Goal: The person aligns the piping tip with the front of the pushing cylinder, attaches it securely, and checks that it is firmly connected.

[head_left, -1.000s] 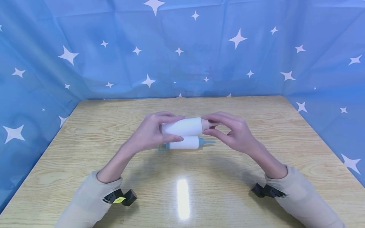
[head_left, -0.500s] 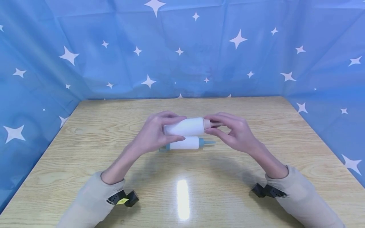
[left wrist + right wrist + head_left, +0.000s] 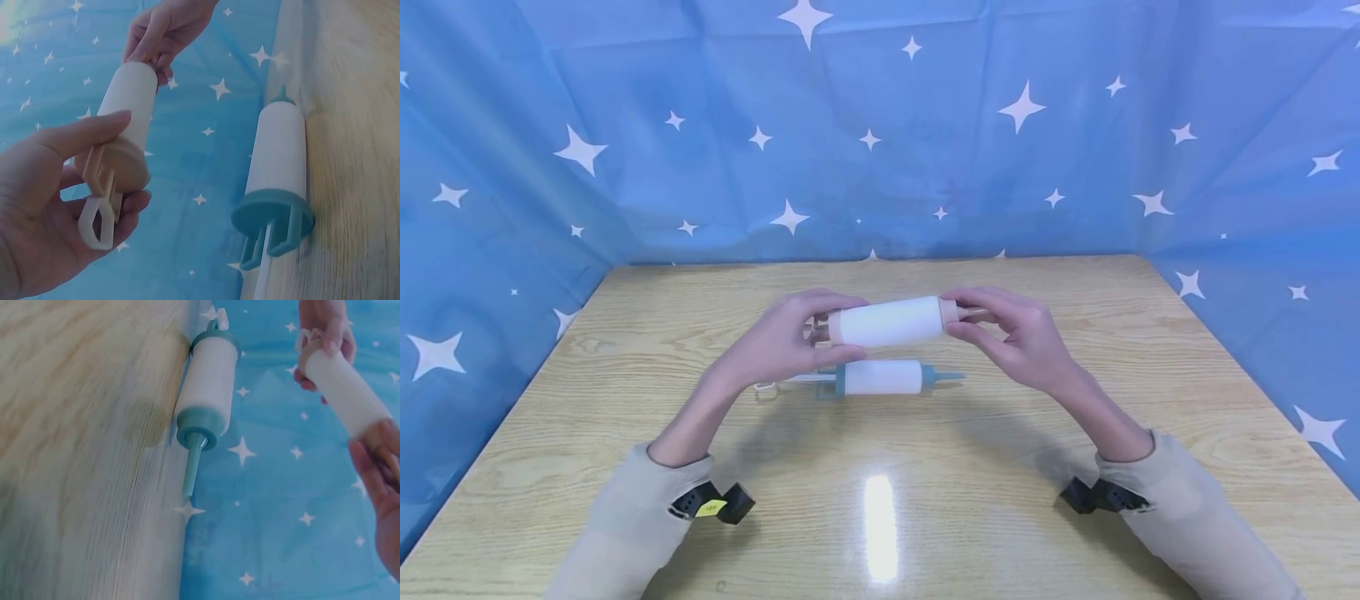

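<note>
Both hands hold a white icing syringe with beige ends point(image 3: 891, 322) above the table, its nozzle end tilted slightly up in the head view. My left hand point(image 3: 782, 337) grips it at the beige rear collar point(image 3: 128, 164), thumb along one side and fingers on the other. A pale plunger loop point(image 3: 97, 222) sticks out there, close to the barrel. At the other end my right hand point(image 3: 1018, 337) pinches the beige front cap point(image 3: 950, 312) between thumb and fingers; the narrow nozzle runs back into the palm, partly hidden by the fingers.
Nearer to me lies a second icing syringe, white with teal ends point(image 3: 883, 377), its teal nozzle point(image 3: 194, 465) toward the right and its white plunger rod drawn out leftward. The wooden table point(image 3: 1000, 517) ends at a blue star-printed curtain point(image 3: 880, 167).
My left hand has shifted left along the barrel to the rear end, baring the beige collar. The syringe has risen slightly. The teal syringe's plunger rod now shows.
</note>
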A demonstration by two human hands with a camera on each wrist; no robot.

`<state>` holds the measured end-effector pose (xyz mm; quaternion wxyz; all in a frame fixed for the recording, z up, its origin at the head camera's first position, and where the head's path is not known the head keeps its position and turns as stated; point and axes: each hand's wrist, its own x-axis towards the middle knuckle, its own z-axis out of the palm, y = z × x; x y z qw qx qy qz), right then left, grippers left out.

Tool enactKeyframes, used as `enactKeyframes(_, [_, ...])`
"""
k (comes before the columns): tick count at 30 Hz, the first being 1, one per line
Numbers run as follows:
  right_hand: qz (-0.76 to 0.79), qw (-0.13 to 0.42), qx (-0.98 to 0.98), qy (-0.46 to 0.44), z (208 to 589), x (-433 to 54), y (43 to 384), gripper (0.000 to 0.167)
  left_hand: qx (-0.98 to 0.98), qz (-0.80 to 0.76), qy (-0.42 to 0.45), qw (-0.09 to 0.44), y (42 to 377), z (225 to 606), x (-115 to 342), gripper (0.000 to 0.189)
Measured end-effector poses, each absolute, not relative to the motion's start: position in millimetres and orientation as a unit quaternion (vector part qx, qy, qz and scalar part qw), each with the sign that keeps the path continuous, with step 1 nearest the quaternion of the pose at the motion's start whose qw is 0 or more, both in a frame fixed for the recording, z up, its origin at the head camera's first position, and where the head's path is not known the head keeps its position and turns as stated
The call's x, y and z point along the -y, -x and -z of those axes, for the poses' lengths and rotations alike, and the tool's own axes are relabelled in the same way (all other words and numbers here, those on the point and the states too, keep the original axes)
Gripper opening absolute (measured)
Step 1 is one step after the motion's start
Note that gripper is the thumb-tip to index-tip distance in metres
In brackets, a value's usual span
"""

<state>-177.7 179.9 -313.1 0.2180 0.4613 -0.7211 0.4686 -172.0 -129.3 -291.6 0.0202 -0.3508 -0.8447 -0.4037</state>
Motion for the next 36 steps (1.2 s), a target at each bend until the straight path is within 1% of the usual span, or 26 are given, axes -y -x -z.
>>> enactKeyframes(2, [-0.473, 0.217, 0.718, -0.462, 314.0, -180.9, 179.9, 0.038, 0.846, 0.4, 0.351, 0.023, 175.0, 292.7, 132.2, 0.056])
enactKeyframes(7, [-0.468, 0.215, 0.729, -0.451, 314.5, -181.9, 183.7, 0.047, 0.85, 0.403, 0.339, 0.024, 179.9, 293.5, 135.6, 0.055])
enactKeyframes(15, [-0.41, 0.185, 0.786, -0.424, 317.0, -183.6, 188.1, 0.043, 0.859, 0.398, 0.32, 0.033, 185.6, 297.5, 138.7, 0.051])
enactKeyframes(18, [-0.379, 0.185, 0.804, -0.419, 317.8, -186.1, 191.4, 0.04, 0.861, 0.396, 0.318, 0.033, 189.2, 299.5, 141.4, 0.051])
enactKeyframes(22, [-0.351, 0.181, 0.823, -0.409, 318.7, -190.6, 197.2, 0.029, 0.862, 0.402, 0.307, 0.029, 194.0, 302.6, 145.9, 0.05])
enactKeyframes(28, [-0.336, 0.148, 0.853, -0.372, 322.6, -194.9, 206.4, 0.014, 0.867, 0.4, 0.296, 0.024, 202.9, 311.1, 149.3, 0.052])
enactKeyframes(31, [-0.318, 0.135, 0.868, -0.356, 325.6, -195.1, 211.9, 0.011, 0.87, 0.399, 0.289, 0.021, 207.3, 316.2, 149.6, 0.054])
enactKeyframes(36, [-0.287, 0.137, 0.883, -0.345, 331.7, -193.8, 222.2, 0.009, 0.876, 0.394, 0.276, 0.018, 216.2, 326.5, 148.3, 0.054])
